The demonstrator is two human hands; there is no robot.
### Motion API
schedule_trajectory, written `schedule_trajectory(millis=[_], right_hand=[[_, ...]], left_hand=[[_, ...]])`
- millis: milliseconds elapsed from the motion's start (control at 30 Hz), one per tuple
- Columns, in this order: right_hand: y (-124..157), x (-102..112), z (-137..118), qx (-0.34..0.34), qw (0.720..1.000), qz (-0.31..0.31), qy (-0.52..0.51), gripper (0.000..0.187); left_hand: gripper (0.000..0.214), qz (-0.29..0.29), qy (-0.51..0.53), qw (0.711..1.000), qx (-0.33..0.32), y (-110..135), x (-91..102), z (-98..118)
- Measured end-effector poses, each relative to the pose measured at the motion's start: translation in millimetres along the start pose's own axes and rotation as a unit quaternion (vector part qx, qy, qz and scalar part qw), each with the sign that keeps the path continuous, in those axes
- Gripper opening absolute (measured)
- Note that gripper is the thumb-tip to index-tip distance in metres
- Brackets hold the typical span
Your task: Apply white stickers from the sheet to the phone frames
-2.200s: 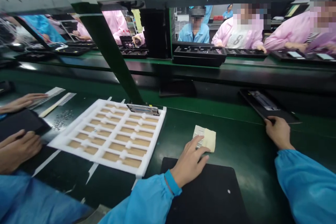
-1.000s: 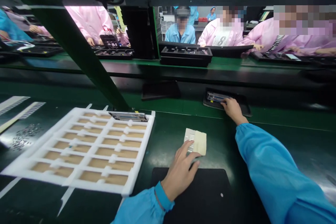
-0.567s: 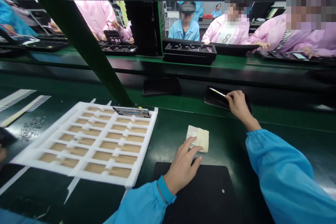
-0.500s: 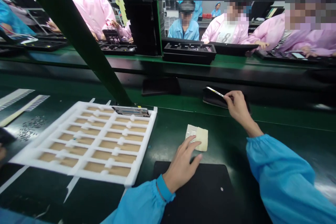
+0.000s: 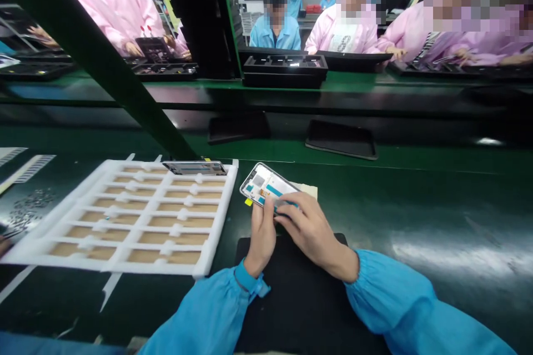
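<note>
A silver phone frame (image 5: 272,182), its inner side with blue strips facing up and a yellow tab at its left edge, is tilted above the bench. My left hand (image 5: 262,238) is closed on its near edge, thumb on top. My right hand (image 5: 314,230) is also closed, its fingertips on the frame's right end; they cover that part. Behind my right hand, a cream label sheet (image 5: 310,191) is mostly hidden. Below both hands lies a black mat (image 5: 300,294).
To the left lies a white foam tray (image 5: 210,244) with brown-bottomed slots; another phone frame (image 5: 195,168) stands at its far edge. Beyond are two black trays (image 5: 341,140) (image 5: 239,127). A green post (image 5: 104,75) slants across the left. Co-workers sit opposite.
My right hand has brought the phone frame from the far black tray to my left hand, which has closed on it. The view has shifted slightly.
</note>
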State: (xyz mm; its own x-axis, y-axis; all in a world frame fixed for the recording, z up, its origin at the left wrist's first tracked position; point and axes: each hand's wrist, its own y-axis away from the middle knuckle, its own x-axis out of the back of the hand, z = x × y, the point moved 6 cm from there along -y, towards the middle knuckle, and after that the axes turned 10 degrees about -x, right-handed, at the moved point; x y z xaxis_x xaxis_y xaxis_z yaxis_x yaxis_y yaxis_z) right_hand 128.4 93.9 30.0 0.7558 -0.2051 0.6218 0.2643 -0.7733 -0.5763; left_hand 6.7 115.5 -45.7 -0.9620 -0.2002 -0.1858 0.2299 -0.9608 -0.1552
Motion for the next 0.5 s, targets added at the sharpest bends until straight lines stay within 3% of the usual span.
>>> schedule_trajectory(millis=[67,100,133,200,267,300,367,500], right_hand=[[-5.0,20.9,16.9,-0.043,0.996,0.071,-0.025,0.016],[-9.1,30.0,31.3,-0.088,0.991,0.098,-0.032,0.013],[-13.8,35.6,47.7,-0.136,0.984,0.109,-0.036,0.011],[-23.6,34.1,79.5,-0.207,0.975,0.072,-0.033,0.013],[-30.7,20.6,101.8,-0.220,0.975,0.002,-0.020,0.014],[-32.2,11.9,109.1,-0.215,0.976,-0.029,-0.011,0.014],[-30.9,-5.9,118.0,-0.211,0.974,-0.082,0.014,0.013],[-22.8,-30.6,119.5,-0.207,0.963,-0.152,0.076,0.015]], left_hand=[[0.049,0.012,-0.019,1.000,-0.015,-9.0,6.7,13.8],[0.047,-0.016,-0.034,0.999,-0.015,-13.6,7.1,20.3],[0.045,-0.072,-0.051,0.996,-0.006,-16.8,4.7,25.0],[0.042,-0.252,-0.100,0.962,0.026,-13.6,-8.0,28.8],[0.039,-0.416,-0.172,0.893,0.028,1.0,-20.1,28.3],[0.038,-0.463,-0.208,0.861,0.009,8.1,-24.4,27.8],[0.035,-0.490,-0.260,0.831,-0.050,17.5,-31.0,28.0],[0.028,-0.453,-0.327,0.819,-0.130,20.9,-34.8,25.2]])
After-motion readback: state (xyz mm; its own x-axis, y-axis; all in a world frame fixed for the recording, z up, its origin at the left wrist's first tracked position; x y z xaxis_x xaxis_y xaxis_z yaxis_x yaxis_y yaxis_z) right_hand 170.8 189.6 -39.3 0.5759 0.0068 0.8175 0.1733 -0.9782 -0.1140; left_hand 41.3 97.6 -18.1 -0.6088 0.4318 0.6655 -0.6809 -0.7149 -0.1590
